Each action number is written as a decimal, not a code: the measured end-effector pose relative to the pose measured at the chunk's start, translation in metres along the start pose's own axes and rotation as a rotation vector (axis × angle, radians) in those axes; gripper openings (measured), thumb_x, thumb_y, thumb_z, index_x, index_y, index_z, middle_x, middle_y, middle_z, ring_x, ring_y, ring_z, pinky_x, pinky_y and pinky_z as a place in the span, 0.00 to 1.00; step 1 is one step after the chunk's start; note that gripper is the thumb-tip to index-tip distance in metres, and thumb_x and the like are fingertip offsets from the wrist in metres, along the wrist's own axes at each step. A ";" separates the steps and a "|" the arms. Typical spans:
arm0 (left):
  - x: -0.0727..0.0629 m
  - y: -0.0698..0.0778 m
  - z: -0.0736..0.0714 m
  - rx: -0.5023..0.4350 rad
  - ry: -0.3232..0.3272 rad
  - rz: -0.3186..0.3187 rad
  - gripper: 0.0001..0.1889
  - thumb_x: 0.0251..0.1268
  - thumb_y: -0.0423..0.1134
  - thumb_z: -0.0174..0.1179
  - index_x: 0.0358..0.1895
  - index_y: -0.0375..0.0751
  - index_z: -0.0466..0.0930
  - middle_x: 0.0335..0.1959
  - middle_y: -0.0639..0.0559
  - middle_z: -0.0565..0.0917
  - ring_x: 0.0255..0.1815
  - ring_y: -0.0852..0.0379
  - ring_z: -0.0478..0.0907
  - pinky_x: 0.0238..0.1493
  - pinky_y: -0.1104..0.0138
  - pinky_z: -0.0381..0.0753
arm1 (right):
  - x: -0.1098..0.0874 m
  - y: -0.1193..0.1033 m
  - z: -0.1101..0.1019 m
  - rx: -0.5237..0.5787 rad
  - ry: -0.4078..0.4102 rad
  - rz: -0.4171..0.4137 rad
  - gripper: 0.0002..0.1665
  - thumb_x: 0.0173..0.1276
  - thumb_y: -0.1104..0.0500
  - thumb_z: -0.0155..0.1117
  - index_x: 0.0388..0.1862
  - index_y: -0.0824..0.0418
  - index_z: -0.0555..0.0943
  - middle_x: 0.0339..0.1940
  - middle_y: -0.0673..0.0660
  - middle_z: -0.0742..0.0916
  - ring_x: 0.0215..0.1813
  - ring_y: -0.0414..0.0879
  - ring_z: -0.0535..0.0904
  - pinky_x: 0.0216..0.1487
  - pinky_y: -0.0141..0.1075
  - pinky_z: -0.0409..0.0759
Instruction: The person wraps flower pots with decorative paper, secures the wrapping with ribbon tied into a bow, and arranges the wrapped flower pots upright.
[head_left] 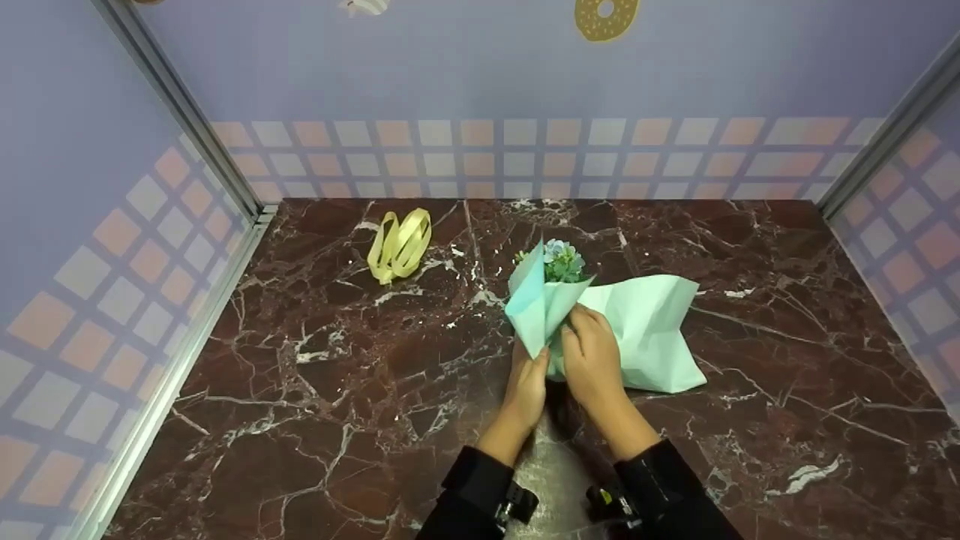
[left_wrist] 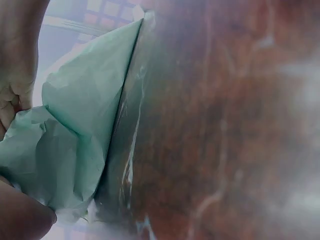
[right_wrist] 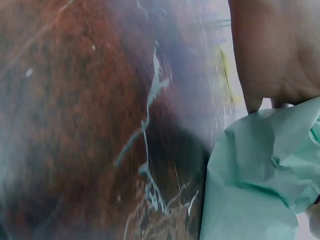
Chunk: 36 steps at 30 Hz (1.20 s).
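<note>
A small bunch of blue flowers with green leaves [head_left: 568, 264] stands inside a cone of pale green wrapping paper [head_left: 536, 304]. The paper's loose side spreads rightward over the table, creased. My left hand [head_left: 526, 390] grips the cone low on its left, thumb on the folded point and its other fingers mostly hidden behind. From the right, my right hand [head_left: 596, 356] holds the paper just below the flowers with curled fingers. Crumpled folds of the paper show at close range in the left wrist view and the right wrist view, where stems are hidden.
A looped yellow ribbon [head_left: 400, 246] lies on the dark red marble tabletop [head_left: 322, 420], left of the bouquet. Lilac panels with a checked band [head_left: 480, 154] enclose the table at the back and both sides. Metal rails [head_left: 180, 97] run along the corners.
</note>
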<state>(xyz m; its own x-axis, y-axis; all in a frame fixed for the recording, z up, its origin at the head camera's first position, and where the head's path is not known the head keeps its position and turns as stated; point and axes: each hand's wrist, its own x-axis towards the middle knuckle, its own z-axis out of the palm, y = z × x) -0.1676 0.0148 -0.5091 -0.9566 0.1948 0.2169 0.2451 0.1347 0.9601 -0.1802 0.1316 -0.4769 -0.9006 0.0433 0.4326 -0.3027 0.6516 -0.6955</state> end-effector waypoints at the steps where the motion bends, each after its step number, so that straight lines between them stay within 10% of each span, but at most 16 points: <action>1: 0.000 0.001 0.001 0.058 -0.005 0.014 0.26 0.78 0.39 0.34 0.67 0.21 0.62 0.69 0.31 0.63 0.72 0.42 0.58 0.72 0.55 0.56 | 0.000 0.001 -0.002 0.010 0.005 0.005 0.19 0.75 0.60 0.45 0.53 0.67 0.80 0.54 0.63 0.83 0.62 0.60 0.72 0.61 0.55 0.70; 4: 0.002 0.006 0.006 0.231 -0.008 0.066 0.29 0.77 0.39 0.37 0.75 0.26 0.48 0.77 0.33 0.44 0.77 0.39 0.40 0.74 0.47 0.46 | 0.000 0.005 -0.007 0.030 0.012 0.032 0.17 0.78 0.56 0.46 0.36 0.64 0.78 0.41 0.63 0.84 0.53 0.59 0.76 0.51 0.53 0.73; 12: 0.009 0.010 0.009 0.534 -0.075 0.124 0.34 0.74 0.39 0.42 0.79 0.40 0.43 0.80 0.47 0.43 0.78 0.39 0.36 0.72 0.42 0.43 | -0.002 0.012 -0.013 0.147 0.038 0.111 0.33 0.80 0.39 0.34 0.27 0.63 0.70 0.25 0.56 0.72 0.28 0.49 0.65 0.32 0.41 0.66; 16: 0.014 0.010 0.008 0.698 -0.126 0.202 0.35 0.70 0.38 0.43 0.79 0.43 0.45 0.80 0.58 0.42 0.78 0.43 0.33 0.74 0.47 0.40 | -0.003 0.017 -0.019 0.288 0.033 0.189 0.38 0.81 0.40 0.28 0.44 0.71 0.76 0.41 0.67 0.80 0.46 0.59 0.76 0.51 0.48 0.73; 20: 0.019 0.012 0.008 0.904 -0.163 0.255 0.33 0.69 0.40 0.44 0.77 0.43 0.51 0.80 0.58 0.42 0.79 0.48 0.32 0.75 0.51 0.40 | -0.001 0.021 -0.025 0.388 -0.015 0.310 0.38 0.82 0.47 0.24 0.71 0.78 0.60 0.71 0.72 0.66 0.74 0.61 0.58 0.74 0.50 0.54; 25: 0.024 0.014 0.010 1.066 -0.197 0.302 0.33 0.70 0.44 0.46 0.78 0.46 0.52 0.79 0.55 0.46 0.79 0.51 0.35 0.76 0.53 0.39 | 0.002 0.023 -0.029 0.429 -0.041 0.398 0.37 0.82 0.48 0.23 0.74 0.78 0.48 0.76 0.72 0.56 0.77 0.59 0.48 0.76 0.46 0.47; 36: 0.029 0.016 0.017 1.114 -0.248 0.400 0.31 0.73 0.49 0.45 0.77 0.54 0.54 0.78 0.53 0.54 0.78 0.50 0.41 0.76 0.55 0.43 | 0.008 0.034 -0.042 0.731 -0.012 0.423 0.41 0.80 0.42 0.20 0.76 0.73 0.49 0.77 0.66 0.55 0.78 0.55 0.46 0.76 0.48 0.47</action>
<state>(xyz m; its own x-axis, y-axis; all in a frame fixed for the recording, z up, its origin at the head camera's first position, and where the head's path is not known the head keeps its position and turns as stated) -0.1883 0.0391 -0.4904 -0.7558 0.5784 0.3068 0.6349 0.7620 0.1276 -0.1847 0.1864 -0.4727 -0.9855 0.1624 0.0485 -0.0608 -0.0716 -0.9956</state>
